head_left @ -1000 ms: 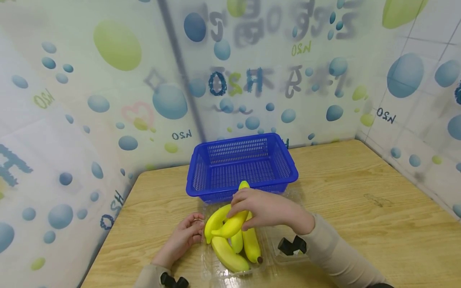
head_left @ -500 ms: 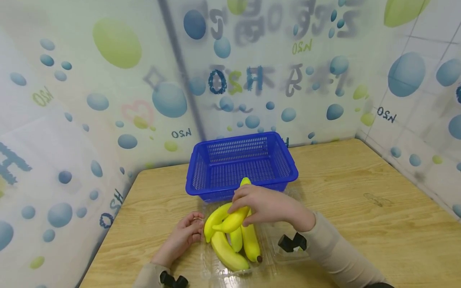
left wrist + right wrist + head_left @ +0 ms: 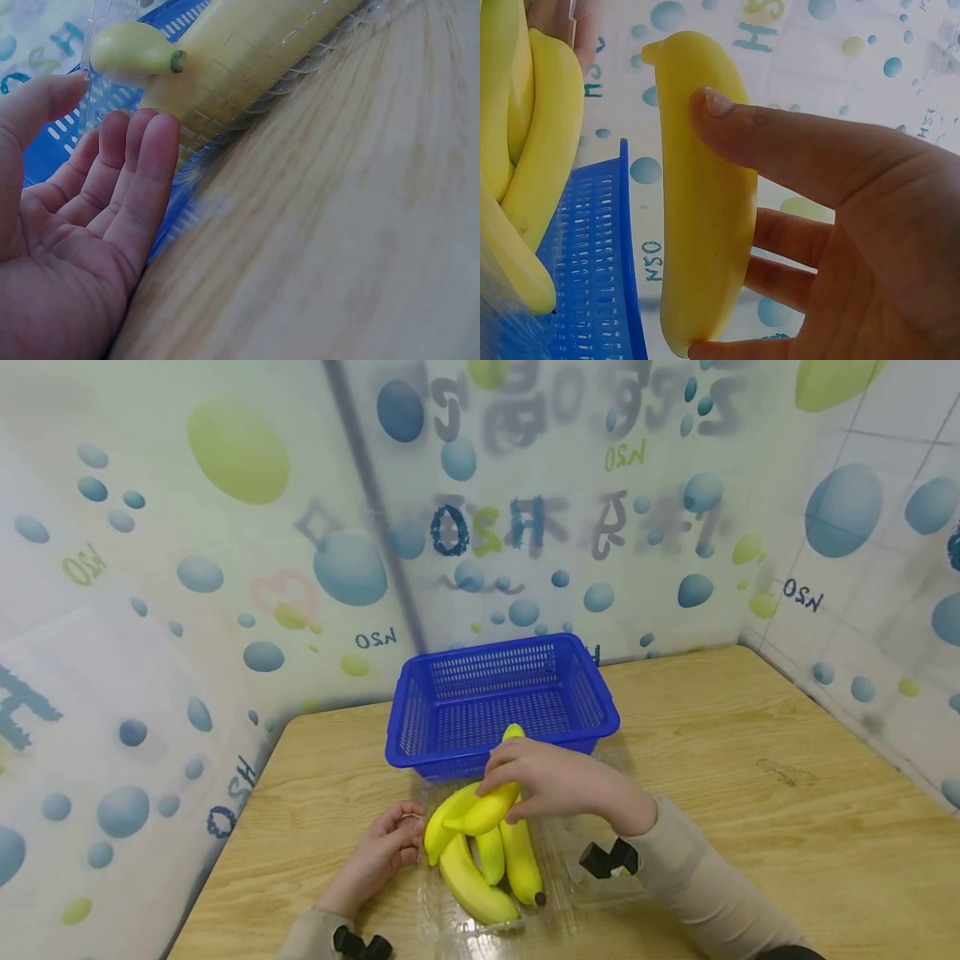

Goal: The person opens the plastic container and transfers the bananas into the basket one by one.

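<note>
My right hand grips a yellow banana above the near wall of the blue basket. In the right wrist view the thumb lies along one side of that banana, with fingers on the other. Below it, several more bananas lie in a clear plastic clamshell. My left hand is at the clamshell's left side, fingers relaxed and slightly bent. In the left wrist view its thumb touches the clear rim, its fingers are near the wall, and a gap shows between thumb and fingers.
The blue perforated basket stands right behind the clamshell, near the printed wall. The clamshell's clear lid lies folded out to the right, under my right forearm. Wooden tabletop stretches to both sides.
The right hand and its banana have risen slightly toward the basket, away from the other bananas. My left hand keeps its place at the clamshell.
</note>
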A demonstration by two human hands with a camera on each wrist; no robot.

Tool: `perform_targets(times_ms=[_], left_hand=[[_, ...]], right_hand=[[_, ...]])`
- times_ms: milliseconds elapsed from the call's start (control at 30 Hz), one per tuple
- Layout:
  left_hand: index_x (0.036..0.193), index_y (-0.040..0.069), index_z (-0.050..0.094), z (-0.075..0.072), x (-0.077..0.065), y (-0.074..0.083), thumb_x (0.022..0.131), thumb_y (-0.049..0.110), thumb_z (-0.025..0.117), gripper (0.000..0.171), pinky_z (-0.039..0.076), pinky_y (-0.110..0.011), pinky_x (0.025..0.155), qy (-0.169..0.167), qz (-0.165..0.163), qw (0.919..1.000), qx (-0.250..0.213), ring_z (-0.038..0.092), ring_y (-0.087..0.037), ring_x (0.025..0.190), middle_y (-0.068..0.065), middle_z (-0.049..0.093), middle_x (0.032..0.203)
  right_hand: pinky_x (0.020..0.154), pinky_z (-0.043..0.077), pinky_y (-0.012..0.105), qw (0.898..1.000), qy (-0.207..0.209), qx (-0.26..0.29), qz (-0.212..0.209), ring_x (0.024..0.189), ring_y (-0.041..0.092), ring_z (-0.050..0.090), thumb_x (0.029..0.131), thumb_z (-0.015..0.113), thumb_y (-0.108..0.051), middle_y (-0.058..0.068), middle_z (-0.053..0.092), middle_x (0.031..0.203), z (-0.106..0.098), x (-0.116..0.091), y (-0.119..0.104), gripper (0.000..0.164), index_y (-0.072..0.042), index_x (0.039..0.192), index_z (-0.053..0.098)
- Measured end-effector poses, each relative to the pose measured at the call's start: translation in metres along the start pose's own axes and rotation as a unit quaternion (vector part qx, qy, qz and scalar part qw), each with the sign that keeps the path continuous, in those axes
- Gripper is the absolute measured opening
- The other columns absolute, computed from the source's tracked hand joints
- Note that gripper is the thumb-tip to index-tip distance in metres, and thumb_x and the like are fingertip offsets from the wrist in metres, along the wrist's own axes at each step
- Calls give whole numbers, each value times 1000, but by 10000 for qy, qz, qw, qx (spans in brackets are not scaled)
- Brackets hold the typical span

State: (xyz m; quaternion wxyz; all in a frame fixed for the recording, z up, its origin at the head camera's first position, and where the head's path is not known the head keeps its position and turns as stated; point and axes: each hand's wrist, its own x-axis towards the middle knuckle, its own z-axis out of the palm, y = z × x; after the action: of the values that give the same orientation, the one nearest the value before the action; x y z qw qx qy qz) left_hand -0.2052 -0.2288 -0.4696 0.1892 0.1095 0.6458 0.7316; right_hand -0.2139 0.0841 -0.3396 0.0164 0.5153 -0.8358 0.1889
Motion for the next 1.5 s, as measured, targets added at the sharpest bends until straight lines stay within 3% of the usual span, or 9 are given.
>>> perform_targets(times_ms=[267, 533, 800, 1167, 1500], left_hand=[[112, 9, 47, -1, 1, 0, 101, 10, 50, 12, 53, -26, 67, -7, -14, 10000, -9, 59, -12, 72, -1, 58, 88], [117, 2, 43, -1, 2, 1, 101, 11, 50, 20, 53, -26, 66, 21, -39, 10000, 1, 59, -13, 72, -2, 57, 89], [114, 8, 46, 0, 1, 1, 101, 9, 49, 13, 53, -26, 67, -26, 32, 10000, -11, 59, -13, 72, -2, 57, 88], [115, 4, 45, 0, -1, 0, 101, 7, 48, 15, 53, -26, 67, -236, 204, 9995, -87, 59, -11, 73, 0, 58, 88], [113, 7, 46, 1, -1, 1, 100, 9, 50, 13, 53, -26, 68, -116, 68, 9999, -86, 59, -12, 73, -1, 57, 88]], right_hand=[[102, 40, 33, 9999, 66, 94, 87, 117, 19, 50, 83, 78, -19, -3, 62, 116, -1, 0, 3, 37, -16, 119, 69], [102, 41, 34, 9997, 143, 149, 158, 117, 19, 50, 84, 77, -19, -3, 61, 117, -2, 0, 8, 36, -17, 119, 69], [101, 41, 35, 9992, 211, 225, 241, 118, 19, 49, 84, 77, -18, -3, 61, 120, -1, -1, 14, 37, -17, 119, 69], [100, 42, 35, 9989, 306, 221, 278, 118, 21, 50, 84, 77, -17, 0, 62, 120, 0, -2, 21, 36, -15, 119, 69], [96, 45, 36, 9977, 514, 244, 381, 113, 20, 51, 83, 78, -15, 1, 62, 117, -2, -4, 32, 36, -15, 118, 70]])
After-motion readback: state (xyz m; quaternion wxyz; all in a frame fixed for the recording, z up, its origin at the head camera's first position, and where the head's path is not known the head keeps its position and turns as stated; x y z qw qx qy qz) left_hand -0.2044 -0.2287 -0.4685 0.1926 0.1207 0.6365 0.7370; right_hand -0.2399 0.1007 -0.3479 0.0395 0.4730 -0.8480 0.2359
